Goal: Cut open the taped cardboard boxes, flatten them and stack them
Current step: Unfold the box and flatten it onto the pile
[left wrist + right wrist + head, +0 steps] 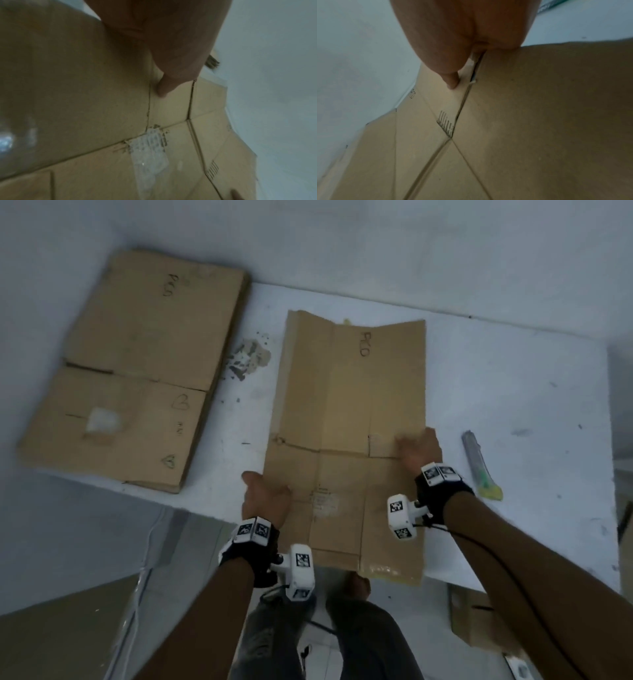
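Spreading across most of the head view is a white counter (496, 378), scuffed and speckled, with a chipped patch (248, 357) showing between the two lots of cardboard. In the upper left of the frame lies a stack of flattened boxes (137, 364), its top sheet marked with handwriting and small drawn hearts, and a pale torn label patch near its lower end. At the centre of the frame is another flattened cardboard box (349, 433), lying lengthwise away from the person, its near end hanging past the counter's edge above their legs; it carries handwriting near the far end and a strip of clear tape (149, 151) over a crease.

The left hand (265, 496) grips the box's left edge at the lower centre of the frame, thumb on top of the board, as the left wrist view shows, with the fingers hidden beneath. The right hand (419, 450) holds the right edge further up, thumb pressed on the upper face beside a slit between flaps; its fingers too are out of sight, so how far they curl cannot be told.

To the right of the box, well apart from it, a utility knife (479, 465) with a grey body and yellow-green end lies on the counter. More cardboard (479, 621) shows below the counter at the lower right.
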